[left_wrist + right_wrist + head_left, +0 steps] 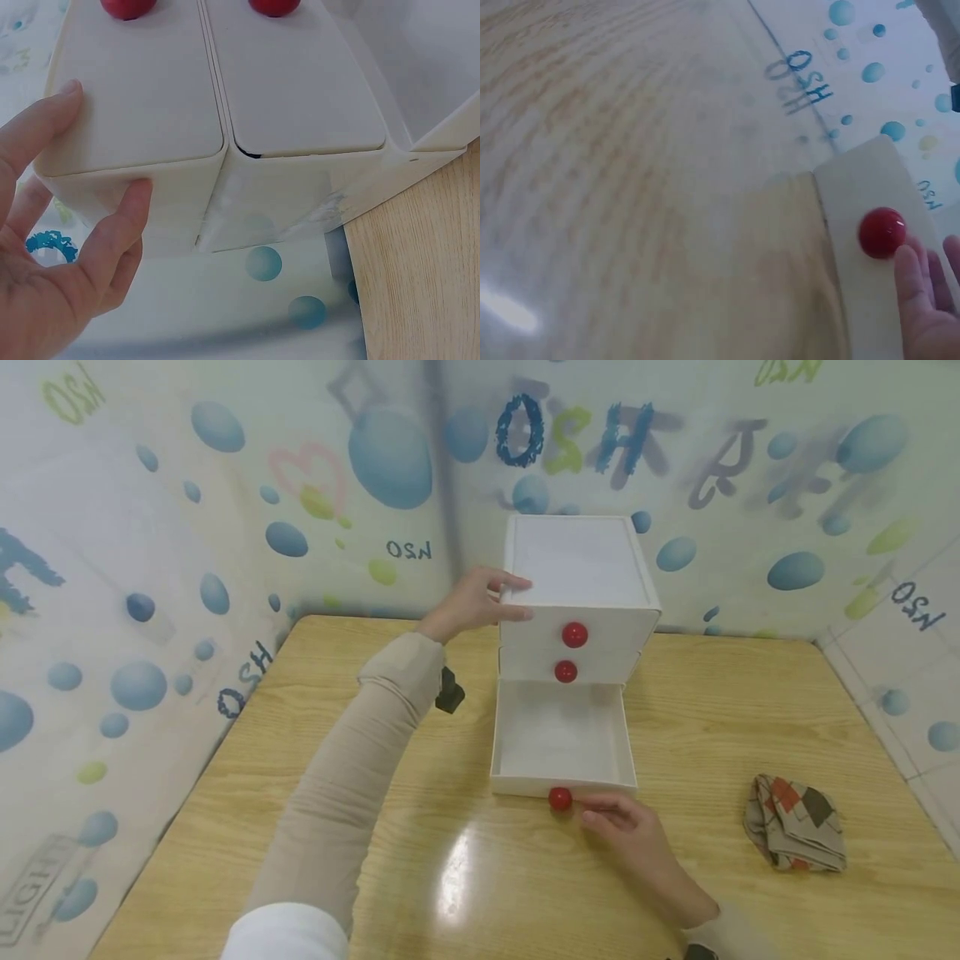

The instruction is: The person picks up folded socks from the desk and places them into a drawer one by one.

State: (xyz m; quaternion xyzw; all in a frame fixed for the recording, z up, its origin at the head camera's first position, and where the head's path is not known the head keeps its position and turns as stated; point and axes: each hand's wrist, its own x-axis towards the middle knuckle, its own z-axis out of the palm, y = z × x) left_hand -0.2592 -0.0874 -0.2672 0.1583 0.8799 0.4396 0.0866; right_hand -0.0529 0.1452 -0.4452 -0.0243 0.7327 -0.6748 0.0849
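Note:
A small white drawer unit [577, 560] stands on the table, its lowest drawer [555, 735] pulled out with a bare bottom. Each drawer front has a round red knob. At the unit's upper left front corner, my left hand [480, 600] grips with thumb and fingers spread over different faces; the left wrist view shows a digit on the front and another on the side of the top drawer section [135, 97]. My right hand [630, 835] is beside the lowest red knob [560, 799], fingers fairly straight. In the right wrist view a fingertip meets or nearly meets that knob [882, 232].
A folded argyle-patterned cloth [797, 823] lies on the wooden table [420, 877] to the right. Close behind the unit rises a wall [465, 527] covered in printed blue bubbles and letters. Another such wall borders the left side.

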